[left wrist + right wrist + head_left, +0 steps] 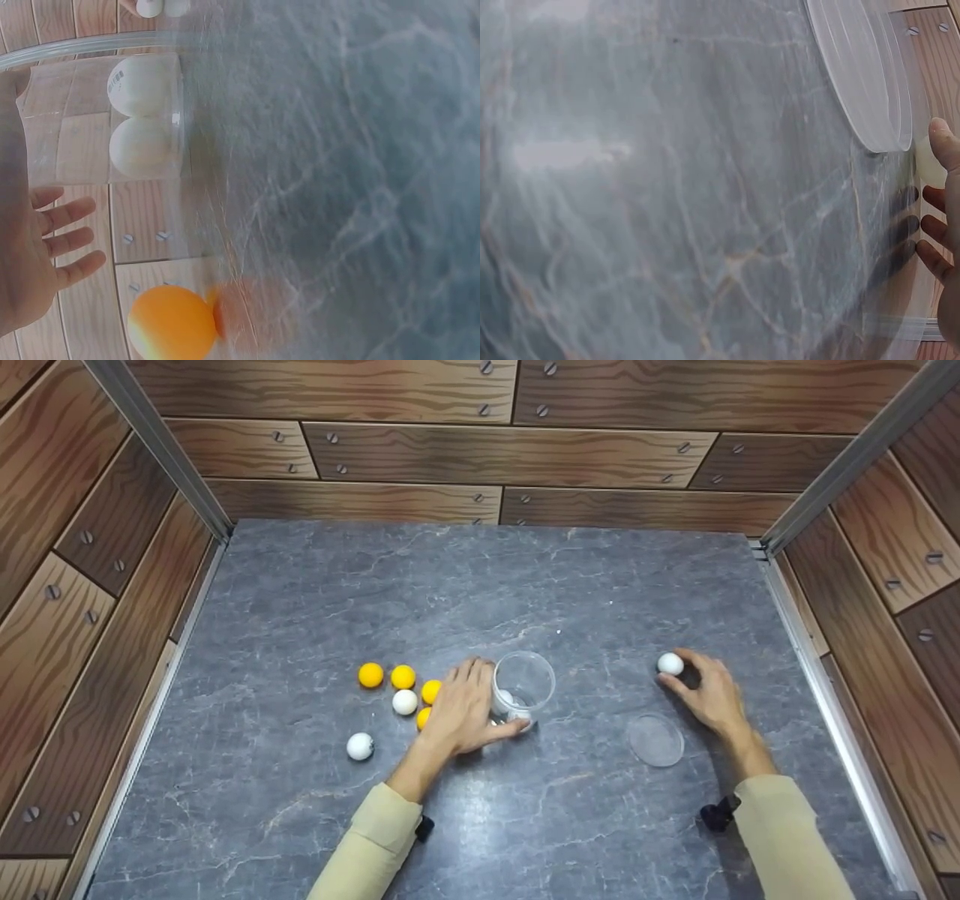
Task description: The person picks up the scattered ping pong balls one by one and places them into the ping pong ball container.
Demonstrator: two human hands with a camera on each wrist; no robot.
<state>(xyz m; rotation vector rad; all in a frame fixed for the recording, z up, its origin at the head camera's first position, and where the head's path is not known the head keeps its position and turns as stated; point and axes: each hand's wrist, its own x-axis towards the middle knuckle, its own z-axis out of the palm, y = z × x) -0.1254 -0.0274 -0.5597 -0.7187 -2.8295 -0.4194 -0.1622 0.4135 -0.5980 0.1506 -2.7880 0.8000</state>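
"White ball (670,664)?"
"Right side, pinched between thumb and fingers of the right hand (712,695), just beyond the clear lid (655,740). Can't tell if it's lifted."
"Left hand (461,710)?"
"Well apart from the right; fingers extended beside the clear cup (529,679), thumb at its front. Two balls inside (142,146), both white."
"Rest?"
"Orange balls (370,675) and two loose white ones (360,746) left of cup; grey marbled surface (300,600), wood-patterned walls (510,454)."
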